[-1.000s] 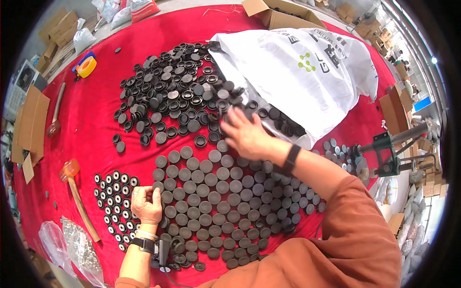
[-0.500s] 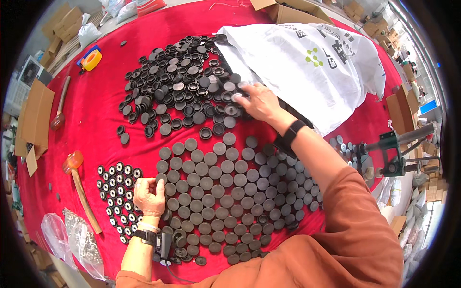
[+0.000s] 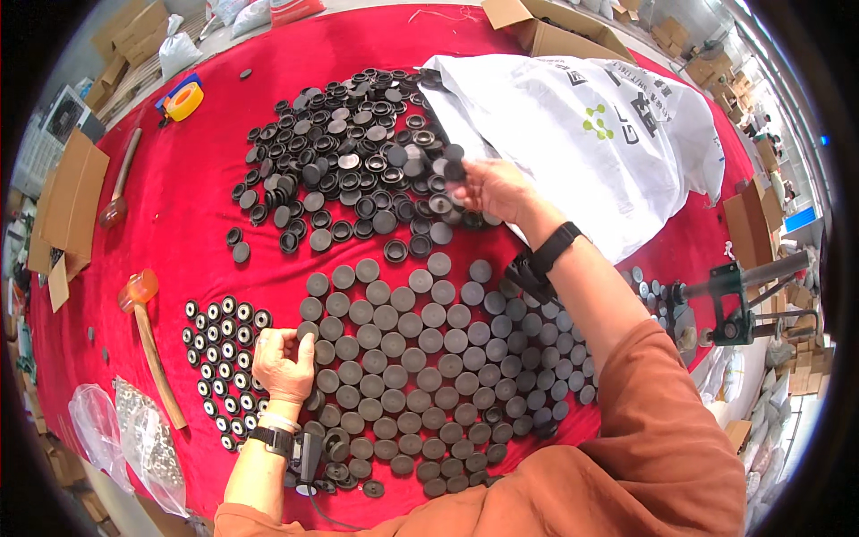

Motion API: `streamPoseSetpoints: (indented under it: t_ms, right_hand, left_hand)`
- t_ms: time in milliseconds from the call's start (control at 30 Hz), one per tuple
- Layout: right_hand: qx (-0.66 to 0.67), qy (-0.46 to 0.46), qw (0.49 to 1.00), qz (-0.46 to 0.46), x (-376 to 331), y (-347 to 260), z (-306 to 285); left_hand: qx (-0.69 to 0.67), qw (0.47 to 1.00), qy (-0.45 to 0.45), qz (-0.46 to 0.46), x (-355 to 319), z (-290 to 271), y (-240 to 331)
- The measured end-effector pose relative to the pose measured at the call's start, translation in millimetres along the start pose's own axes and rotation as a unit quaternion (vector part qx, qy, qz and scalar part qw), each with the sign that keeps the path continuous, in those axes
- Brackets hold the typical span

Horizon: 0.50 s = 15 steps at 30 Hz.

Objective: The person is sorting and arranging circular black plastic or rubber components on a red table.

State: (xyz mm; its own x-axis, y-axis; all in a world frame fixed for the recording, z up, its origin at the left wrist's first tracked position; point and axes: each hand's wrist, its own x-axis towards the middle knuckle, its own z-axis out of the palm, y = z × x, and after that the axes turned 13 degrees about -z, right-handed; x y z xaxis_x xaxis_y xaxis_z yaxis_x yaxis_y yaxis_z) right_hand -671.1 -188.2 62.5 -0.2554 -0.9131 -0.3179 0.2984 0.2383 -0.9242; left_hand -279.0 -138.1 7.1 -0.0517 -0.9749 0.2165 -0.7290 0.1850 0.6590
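My right hand [image 3: 503, 191] is at the right side of a loose heap of round black plastic caps [image 3: 349, 161], some lying hollow side up. Its fingers are closed on a dark cap [image 3: 455, 170]. On the red cloth nearer me, many grey-black caps [image 3: 394, 345] lie flat side up, packed close together. My left hand [image 3: 284, 365] rests at the left edge of this group, its thumb and fingertips closed on a cap [image 3: 308, 330]. Left of that hand stand rows of small black round pieces with white ringed centres [image 3: 228, 349].
A white plastic sack [image 3: 573, 134] lies right of the heap. On the left are an orange-headed mallet [image 3: 140, 291], another hammer [image 3: 116, 210], clear bags of small metal parts [image 3: 148, 447] and a cardboard box [image 3: 72, 201]. A green hand press [image 3: 734, 304] stands at the right.
My right hand has shifted slightly over the heap's edge, and a dark cap now shows at its fingertips. The left hand keeps its place by the laid-out caps. The whole view has shifted a little.
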Motion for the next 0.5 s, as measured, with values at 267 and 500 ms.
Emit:
streamPoseSetpoints:
  t_ms: [267,500]
  right_hand:
    - [-0.603,0.0,0.746,-0.282,-9.6,27.1,15.1]
    - [-0.646,-0.016,0.674,-0.359,-22.2,41.6,19.2]
  left_hand:
    - [-0.001,1.0,-0.005,-0.003,-0.5,0.5,1.4]
    - [-0.018,1.0,-0.006,-0.005,-0.1,2.1,1.0]
